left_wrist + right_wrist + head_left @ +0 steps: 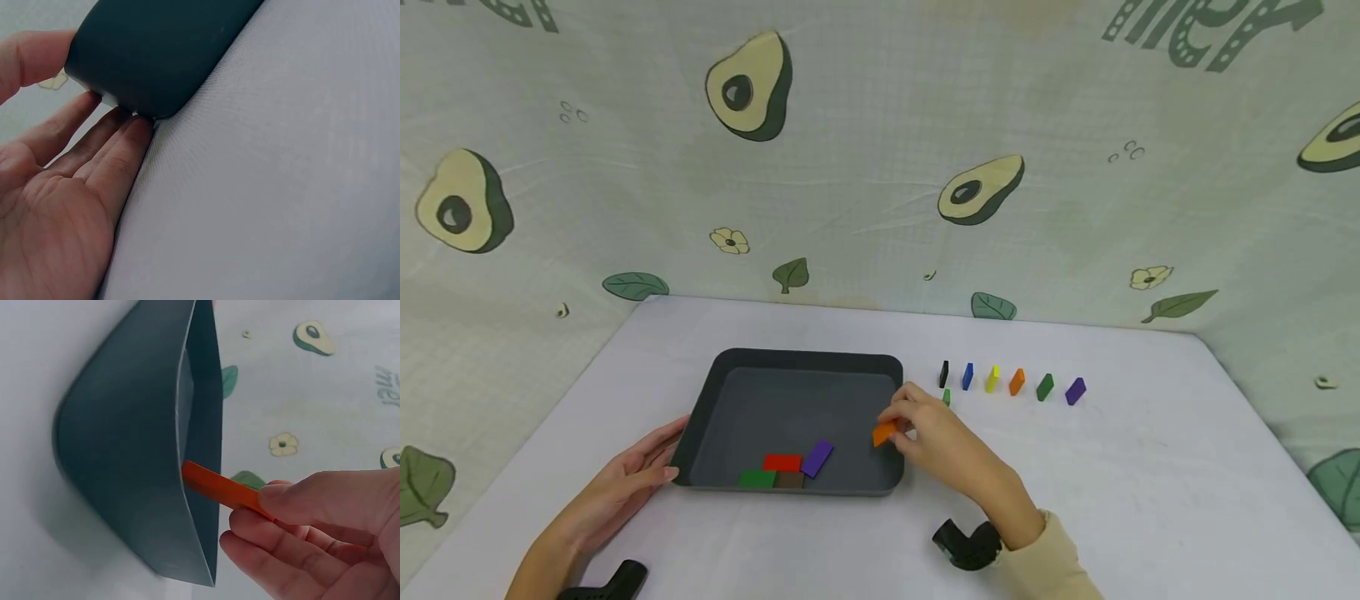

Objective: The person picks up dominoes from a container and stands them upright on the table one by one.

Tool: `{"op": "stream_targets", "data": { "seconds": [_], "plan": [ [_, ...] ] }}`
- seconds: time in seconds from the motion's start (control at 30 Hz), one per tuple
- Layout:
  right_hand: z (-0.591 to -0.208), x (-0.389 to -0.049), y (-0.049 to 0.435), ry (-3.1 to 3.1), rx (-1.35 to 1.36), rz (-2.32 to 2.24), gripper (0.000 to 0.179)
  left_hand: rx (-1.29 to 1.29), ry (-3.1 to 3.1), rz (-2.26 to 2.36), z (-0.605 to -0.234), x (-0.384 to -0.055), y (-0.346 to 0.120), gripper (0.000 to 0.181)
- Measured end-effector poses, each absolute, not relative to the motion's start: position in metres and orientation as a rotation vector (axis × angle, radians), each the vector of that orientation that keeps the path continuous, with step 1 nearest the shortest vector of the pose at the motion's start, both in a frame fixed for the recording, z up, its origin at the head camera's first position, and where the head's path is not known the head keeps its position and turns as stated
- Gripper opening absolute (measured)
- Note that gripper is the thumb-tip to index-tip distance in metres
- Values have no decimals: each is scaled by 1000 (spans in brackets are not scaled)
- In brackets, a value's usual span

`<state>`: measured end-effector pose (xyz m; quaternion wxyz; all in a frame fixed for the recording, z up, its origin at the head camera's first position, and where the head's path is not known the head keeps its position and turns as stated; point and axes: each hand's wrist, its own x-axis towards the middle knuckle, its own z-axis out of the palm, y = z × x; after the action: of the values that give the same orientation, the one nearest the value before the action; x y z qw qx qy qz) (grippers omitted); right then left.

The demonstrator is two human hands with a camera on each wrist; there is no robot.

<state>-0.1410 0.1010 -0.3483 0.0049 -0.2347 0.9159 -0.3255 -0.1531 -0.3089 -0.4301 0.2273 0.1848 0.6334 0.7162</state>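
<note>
A dark grey tray lies on the white table. My left hand touches the outside of its left wall near the front corner, fingers nearly straight; the left wrist view shows this hand against the corner. Over the tray's right rim, my right hand pinches an orange block between thumb and fingers. In the right wrist view the block tilts in over the rim. Inside the tray, along the front, are a red block, a green block, a brown block and a slanted purple block.
Right of the tray, a row of upright blocks runs from a black block to a purple block. A light green block stands before the row, partly behind my right hand. An avocado-print cloth hangs behind the table.
</note>
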Motion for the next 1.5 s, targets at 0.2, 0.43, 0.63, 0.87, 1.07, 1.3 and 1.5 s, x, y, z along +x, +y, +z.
{"op": "stream_targets", "data": {
  "seconds": [0.2, 0.43, 0.63, 0.87, 1.07, 1.3, 1.5],
  "plan": [
    [-339, -140, 116, 2950, -709, -1069, 19, 495, 1760, 1961, -429, -153, -308, 61],
    [-323, -141, 145, 3094, -621, -1106, 22, 491, 1769, 1957, -428, -153, -308, 62],
    [-317, -143, 165, 3168, -474, -1044, 20, 503, 1749, 1968, -429, -153, -309, 61],
    [-322, -150, 174, 3154, -372, -1012, 17, 500, 1758, 1968, -430, -153, -309, 62],
    [-333, -157, 177, 3116, -282, -952, 16, 501, 1760, 1966, -430, -153, -309, 61],
    [-344, -163, 180, 3075, -265, -914, 16, 493, 1770, 1959, -430, -153, -309, 61],
    [-354, -168, 181, 3056, -273, -903, 16, 496, 1760, 1964, -430, -153, -309, 62]
  ]
}}
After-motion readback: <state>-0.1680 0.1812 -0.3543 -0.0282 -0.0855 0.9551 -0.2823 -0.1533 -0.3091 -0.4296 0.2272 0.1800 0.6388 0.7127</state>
